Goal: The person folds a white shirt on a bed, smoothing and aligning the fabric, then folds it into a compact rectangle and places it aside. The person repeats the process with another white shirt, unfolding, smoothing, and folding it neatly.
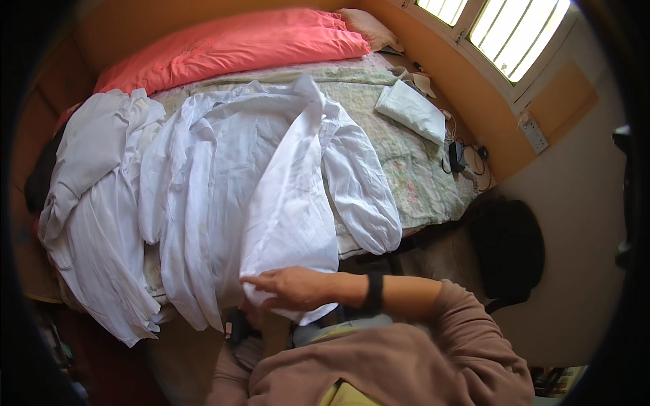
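Observation:
A white long-sleeved shirt (228, 152) lies spread on the bed with its front unbuttoned and laid apart. My right hand (297, 288) grips the lower front edge of its right-hand panel, which is drawn taut towards me. My left hand (252, 313) is low beside it, mostly hidden by the cloth and the other arm, so its hold cannot be made out. One sleeve (360, 188) stretches out to the right on the bed. More white garments (96, 188) lie in a loose pile at the left.
A floral bedsheet (406, 182) covers the bed. A folded white cloth (412, 111) lies at the right, near a black power adapter (456, 156) and cables. A pink bundle of bedding (233, 45) runs along the far side. A black chair (505, 248) stands right of the bed.

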The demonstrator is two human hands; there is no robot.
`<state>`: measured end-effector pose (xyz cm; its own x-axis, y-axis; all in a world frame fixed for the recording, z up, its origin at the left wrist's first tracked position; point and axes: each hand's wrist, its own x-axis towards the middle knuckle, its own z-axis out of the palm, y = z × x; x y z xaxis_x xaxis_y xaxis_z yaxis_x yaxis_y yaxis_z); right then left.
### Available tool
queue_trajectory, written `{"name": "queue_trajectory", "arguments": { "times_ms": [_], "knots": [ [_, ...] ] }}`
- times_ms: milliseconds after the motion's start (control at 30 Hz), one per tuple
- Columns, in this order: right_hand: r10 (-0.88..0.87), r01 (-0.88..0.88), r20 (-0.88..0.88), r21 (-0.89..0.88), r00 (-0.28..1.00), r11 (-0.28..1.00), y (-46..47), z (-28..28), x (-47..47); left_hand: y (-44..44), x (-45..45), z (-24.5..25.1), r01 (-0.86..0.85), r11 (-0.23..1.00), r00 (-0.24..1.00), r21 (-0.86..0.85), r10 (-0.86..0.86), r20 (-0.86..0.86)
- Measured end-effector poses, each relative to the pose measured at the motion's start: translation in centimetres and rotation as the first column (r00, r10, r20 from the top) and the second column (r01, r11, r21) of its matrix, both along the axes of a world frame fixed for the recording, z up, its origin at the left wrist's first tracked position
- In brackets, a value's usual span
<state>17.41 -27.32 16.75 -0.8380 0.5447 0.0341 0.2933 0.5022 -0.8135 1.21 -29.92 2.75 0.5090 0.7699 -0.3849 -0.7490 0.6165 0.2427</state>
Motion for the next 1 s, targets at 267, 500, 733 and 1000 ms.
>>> {"name": "queue_trajectory", "arguments": {
  "times_ms": [267, 500, 733, 1000],
  "knots": [
    [-0.9, 0.705, 0.093, 0.59, 0.426, 0.394, 9.5, -14.3, 18.2, -2.8, -4.8, -5.2, -0.245, 0.965, 0.926, -0.094, 0.204, -0.317],
    [-0.609, 0.832, 0.63, -0.109, 0.481, 0.544, 15.7, -16.6, 33.5, -4.7, -1.2, -7.0, 0.038, 0.994, 0.257, -0.104, -0.11, -0.96],
    [-0.974, 0.793, 0.22, 0.586, 0.043, 0.167, 28.9, -1.9, 44.5, -3.9, 1.2, -5.4, 0.136, 0.961, 0.539, -0.24, -0.275, -0.797],
    [-0.757, 0.766, -0.12, 0.141, 0.642, 0.627, 45.6, -9.9, 23.9, -5.5, 3.6, -8.7, -0.005, 1.0, -0.2, -0.031, -0.031, -0.979]
  ]
}}
